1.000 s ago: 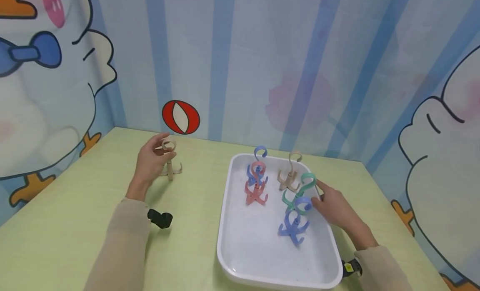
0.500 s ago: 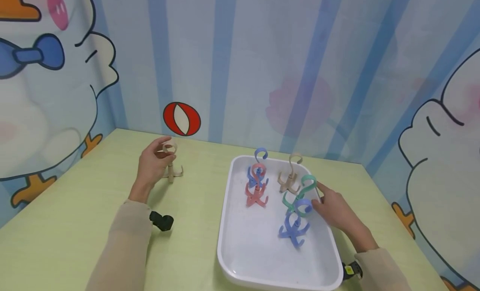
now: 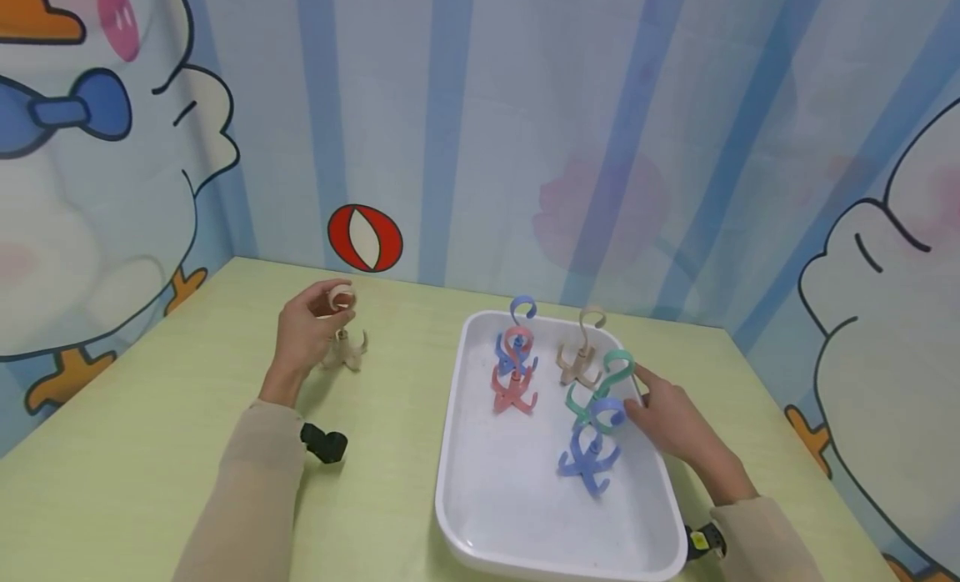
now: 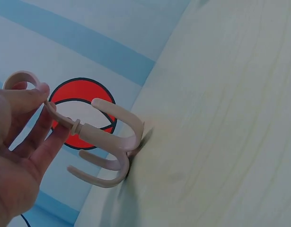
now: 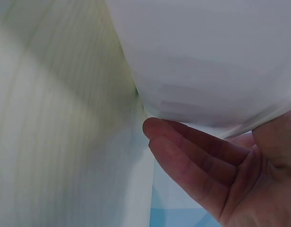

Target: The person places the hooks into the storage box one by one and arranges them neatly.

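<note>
My left hand (image 3: 303,332) pinches the curved top of a beige four-claw hanging hook (image 3: 345,353) between thumb and fingers, over the left part of the table. In the left wrist view the hook (image 4: 107,137) tilts, its upturned prongs close to the tabletop; whether it touches cannot be told. On the right, my right hand (image 3: 671,415) grips the right rim of a white tray (image 3: 480,515), thumb at the rim and fingers along the outer wall. Inside the tray stand several similar hooks: a pink hook (image 3: 514,390), a beige hook (image 3: 577,363), a green hook (image 3: 581,405) and a blue hook (image 3: 588,461).
Another blue hook (image 3: 522,307) stands behind the pink one in the tray. A pale yellow-green table (image 3: 382,432) lies beneath everything. Behind it hangs a striped blue cloth backdrop (image 3: 480,148) with cartoon prints, meeting the table's back edge.
The beige hook in my left hand has turned, so its prongs now show from another angle. My left hand has shifted only slightly; my right hand keeps its place on the tray.
</note>
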`<state>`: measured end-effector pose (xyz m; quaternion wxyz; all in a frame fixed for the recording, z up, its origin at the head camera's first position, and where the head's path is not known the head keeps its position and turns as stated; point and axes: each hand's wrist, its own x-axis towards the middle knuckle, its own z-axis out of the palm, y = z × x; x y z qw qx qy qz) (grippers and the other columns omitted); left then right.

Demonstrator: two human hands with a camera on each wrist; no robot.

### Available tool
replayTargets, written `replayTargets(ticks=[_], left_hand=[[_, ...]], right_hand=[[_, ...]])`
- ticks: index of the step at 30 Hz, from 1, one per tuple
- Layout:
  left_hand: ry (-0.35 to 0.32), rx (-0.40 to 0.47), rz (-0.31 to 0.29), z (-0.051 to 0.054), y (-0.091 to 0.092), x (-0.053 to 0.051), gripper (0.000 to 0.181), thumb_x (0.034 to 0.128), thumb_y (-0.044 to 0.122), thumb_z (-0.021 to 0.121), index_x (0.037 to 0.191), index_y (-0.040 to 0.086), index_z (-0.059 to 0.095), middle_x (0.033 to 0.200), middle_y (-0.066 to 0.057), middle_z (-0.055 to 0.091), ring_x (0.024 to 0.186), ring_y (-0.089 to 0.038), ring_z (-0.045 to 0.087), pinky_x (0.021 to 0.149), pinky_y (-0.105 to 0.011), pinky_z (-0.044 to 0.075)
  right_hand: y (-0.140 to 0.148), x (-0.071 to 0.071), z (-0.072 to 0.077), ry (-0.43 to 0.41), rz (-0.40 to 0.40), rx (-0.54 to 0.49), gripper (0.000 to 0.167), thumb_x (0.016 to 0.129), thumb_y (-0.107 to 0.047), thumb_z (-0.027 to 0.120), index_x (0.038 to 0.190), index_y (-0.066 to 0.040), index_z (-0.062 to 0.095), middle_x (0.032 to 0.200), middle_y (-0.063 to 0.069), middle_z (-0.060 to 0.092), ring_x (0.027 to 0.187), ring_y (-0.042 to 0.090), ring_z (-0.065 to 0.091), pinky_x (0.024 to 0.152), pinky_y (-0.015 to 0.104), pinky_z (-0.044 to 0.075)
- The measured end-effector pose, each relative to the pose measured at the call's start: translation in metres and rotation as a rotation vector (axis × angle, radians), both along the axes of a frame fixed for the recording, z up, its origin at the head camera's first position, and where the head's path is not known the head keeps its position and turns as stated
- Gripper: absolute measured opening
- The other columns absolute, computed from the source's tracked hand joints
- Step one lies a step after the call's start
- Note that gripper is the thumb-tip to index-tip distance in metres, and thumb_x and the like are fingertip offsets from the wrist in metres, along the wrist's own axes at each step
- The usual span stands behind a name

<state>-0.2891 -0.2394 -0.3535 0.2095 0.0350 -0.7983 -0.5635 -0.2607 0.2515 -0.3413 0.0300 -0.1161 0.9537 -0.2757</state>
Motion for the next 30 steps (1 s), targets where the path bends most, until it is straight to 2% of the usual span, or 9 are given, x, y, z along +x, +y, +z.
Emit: replayTargets(ticks=[8, 16, 22, 30], left_hand=[[-0.002, -0.029, -0.024, 0.005, 0.001, 0.002, 0.044, 0.0978, 0.003, 0.072, 0.14, 0.012, 0.066, 0.131, -0.019, 0.071, 0.113, -0.024, 0.062, 0.077, -0.014, 0.052], [-0.014, -0.019, -0.07, 0.01, 0.003, 0.005, 0.043, 0.0983, 0.003, 0.073, 0.14, 0.012, 0.065, 0.133, -0.018, 0.069, 0.105, -0.021, 0.063, 0.078, -0.017, 0.057], [-0.006, -0.047, -0.086, 0.013, 0.003, 0.005, 0.044, 0.0985, 0.005, 0.073, 0.141, 0.013, 0.065, 0.134, -0.018, 0.069, 0.102, -0.022, 0.063, 0.077, -0.018, 0.058], [-0.006, -0.049, -0.122, 0.024, 0.009, 0.008, 0.043, 0.0984, 0.006, 0.073, 0.14, 0.013, 0.065, 0.136, -0.016, 0.068, 0.1, -0.019, 0.067, 0.079, -0.023, 0.062]], right_hand=[[0.0, 0.0, 0.0, -0.001, -0.002, 0.008, 0.068, 0.105, -0.013, 0.054, 0.163, 0.007, 0.024, 0.122, 0.038, 0.069, 0.09, 0.038, 0.078, 0.064, 0.041, 0.066], [0.001, -0.001, -0.001, 0.009, 0.008, 0.01, 0.068, 0.105, -0.013, 0.054, 0.163, 0.008, 0.025, 0.122, 0.037, 0.069, 0.091, 0.038, 0.078, 0.066, 0.041, 0.066], [0.002, -0.002, -0.002, 0.004, 0.001, 0.01, 0.068, 0.106, -0.014, 0.053, 0.163, 0.007, 0.025, 0.124, 0.038, 0.068, 0.092, 0.04, 0.078, 0.066, 0.041, 0.066], [0.001, -0.002, -0.002, 0.004, 0.003, 0.009, 0.068, 0.106, -0.014, 0.054, 0.164, 0.007, 0.024, 0.124, 0.038, 0.068, 0.092, 0.04, 0.078, 0.066, 0.042, 0.066]])
